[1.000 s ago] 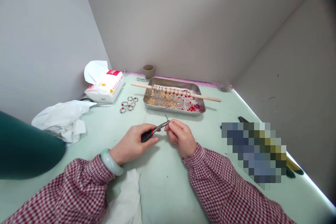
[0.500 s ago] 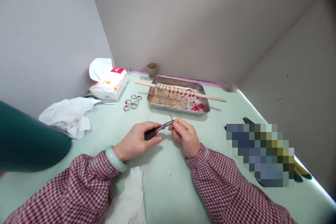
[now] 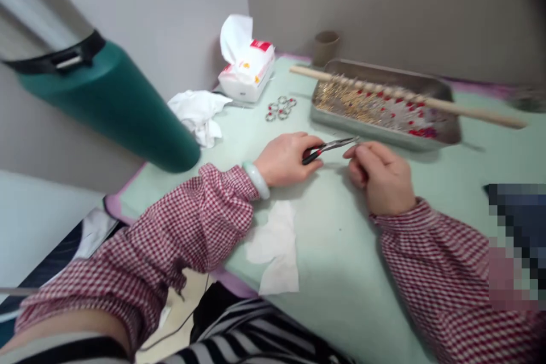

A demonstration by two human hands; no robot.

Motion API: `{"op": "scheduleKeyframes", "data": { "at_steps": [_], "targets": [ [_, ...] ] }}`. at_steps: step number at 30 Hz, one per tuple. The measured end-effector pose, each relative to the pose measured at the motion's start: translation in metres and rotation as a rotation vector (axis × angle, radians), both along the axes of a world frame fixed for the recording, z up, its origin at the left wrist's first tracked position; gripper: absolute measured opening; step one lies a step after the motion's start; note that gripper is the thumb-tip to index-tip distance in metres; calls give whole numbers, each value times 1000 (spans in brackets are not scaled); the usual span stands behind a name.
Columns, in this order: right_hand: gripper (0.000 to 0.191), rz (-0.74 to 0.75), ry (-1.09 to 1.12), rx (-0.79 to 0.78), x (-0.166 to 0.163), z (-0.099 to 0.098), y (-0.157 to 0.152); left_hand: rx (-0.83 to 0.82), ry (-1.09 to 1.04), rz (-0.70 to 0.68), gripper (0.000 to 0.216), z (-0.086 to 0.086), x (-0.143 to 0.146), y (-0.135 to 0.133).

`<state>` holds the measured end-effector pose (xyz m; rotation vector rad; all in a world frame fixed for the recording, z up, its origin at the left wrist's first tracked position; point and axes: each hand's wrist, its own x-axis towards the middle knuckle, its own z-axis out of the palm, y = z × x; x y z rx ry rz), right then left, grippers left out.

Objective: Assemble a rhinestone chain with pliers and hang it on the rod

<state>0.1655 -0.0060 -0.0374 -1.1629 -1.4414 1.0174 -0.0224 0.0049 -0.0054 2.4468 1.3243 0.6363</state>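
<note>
My left hand (image 3: 290, 160), with a pale bangle at the wrist, grips the black handles of long-nosed pliers (image 3: 330, 147). Their jaws point right and reach close to the fingertips of my right hand (image 3: 381, 173). That hand is pinched together at the plier tips; whatever small piece it holds is too tiny and blurred to make out. Beyond the hands lies a small group of beaded rings (image 3: 281, 109) with red beads. A metal tray (image 3: 379, 132) behind them holds loose gold, clear and red beads, and a wooden stick (image 3: 460, 109) rests across it.
A large green bottle (image 3: 132, 108) stands at the left, near crumpled white tissue (image 3: 198, 114). The tissue pack (image 3: 247, 77) and a brown cup (image 3: 326, 48) are at the back. Flat tissue (image 3: 279, 250) lies by the near table edge. A pixelated dark object (image 3: 520, 210) is at right.
The view has swung left and down, bringing in more of the bottle and the near table edge. The pliers stay in my left hand, tips still by my right fingers.
</note>
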Motion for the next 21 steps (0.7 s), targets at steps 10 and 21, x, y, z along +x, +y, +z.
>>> {"op": "scheduleKeyframes", "data": {
  "at_steps": [10, 21],
  "targets": [
    [24, -215, -446, 334, -9, -4, -7, -33, 145, -3, 30, 3, -20, -9],
    [22, -252, -730, 409, -7, -7, -7, -48, 153, -32, 25, 14, -15, -4]
  ]
}}
